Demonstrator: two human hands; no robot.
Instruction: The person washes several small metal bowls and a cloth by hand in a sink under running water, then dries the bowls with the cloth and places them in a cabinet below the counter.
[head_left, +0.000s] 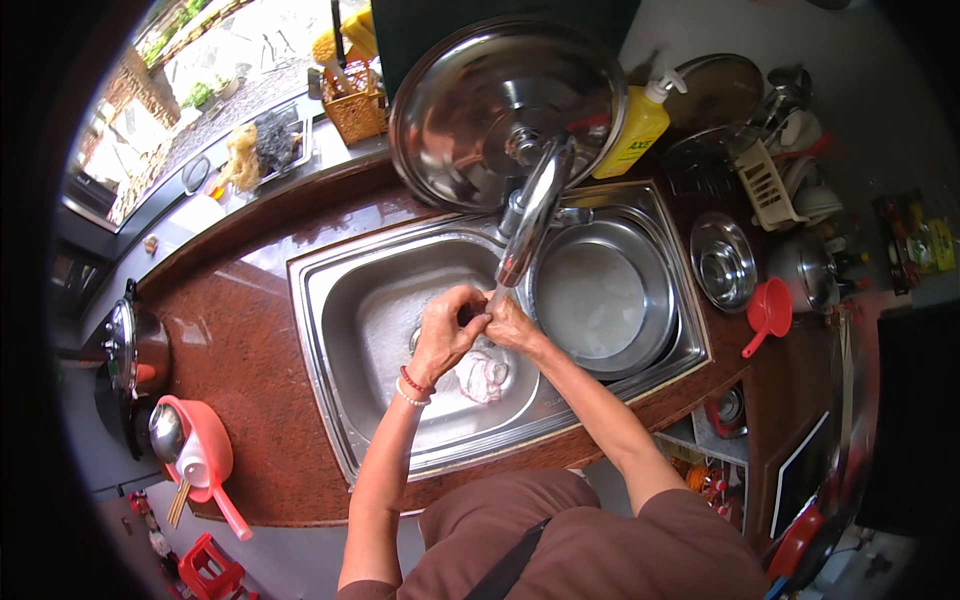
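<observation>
Water runs from the chrome faucet (536, 214) onto my two hands, which meet over the right side of the left sink basin (360, 330). My left hand (450, 330), with a red and a white bead bracelet at its wrist, has its fingers curled near the stream. My right hand (512, 324) is directly under the spout, its fingertips close to the left ones. Whether either holds something small cannot be made out. Below them a whitish cloth with reddish edges (482, 376) lies crumpled on the basin floor. A steel bowl of cloudy water (592, 300) sits in the right basin.
Behind the faucet leans a large steel lid (506, 112), beside a yellow pump bottle (636, 135). A steel bowl (722, 261) and a red dipper (769, 309) are at the right. A pink pan with utensils (214, 442) and a pressure cooker (139, 345) stand at the left.
</observation>
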